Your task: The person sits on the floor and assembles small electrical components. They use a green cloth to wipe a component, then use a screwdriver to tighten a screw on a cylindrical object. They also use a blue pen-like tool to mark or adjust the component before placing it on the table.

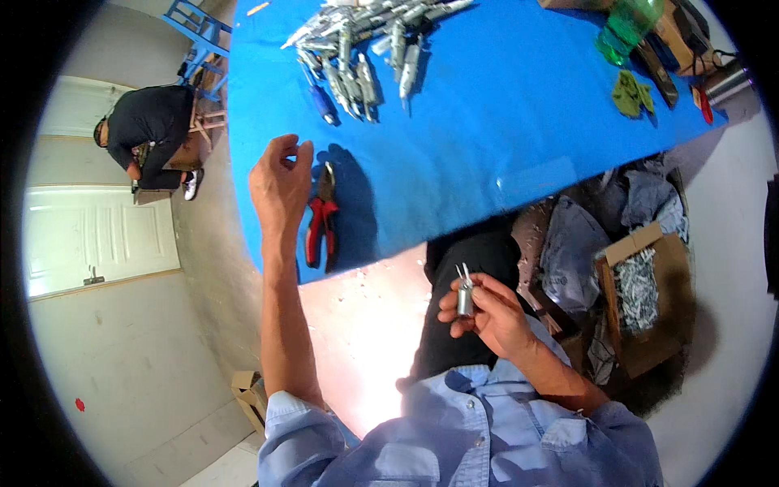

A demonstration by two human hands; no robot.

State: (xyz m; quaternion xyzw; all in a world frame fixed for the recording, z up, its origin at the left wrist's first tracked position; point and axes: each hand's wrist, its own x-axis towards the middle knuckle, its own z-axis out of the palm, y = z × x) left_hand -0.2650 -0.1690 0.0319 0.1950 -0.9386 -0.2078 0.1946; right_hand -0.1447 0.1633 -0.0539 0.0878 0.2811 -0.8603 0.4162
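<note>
The right hand (491,312) grips a small metal cylinder (465,296) near the lap; the left hand (280,183) hovers loosely curled, empty, beside red pliers (322,219) — many like pieces (365,49) lie piled far across the blue counter (487,122).

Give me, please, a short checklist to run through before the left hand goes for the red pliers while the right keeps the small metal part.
1. Right hand has the small grey metal part in its grip: ok.
2. Left hand free of any tool: ok, fingers curled, nothing visible in them.
3. Red-handled pliers within sight on the blue table: ok, just beside the left hand.
4. Pliers' jaws open or shut: cannot tell.
5. Pile of metal parts apart from the pliers: ok.
</note>
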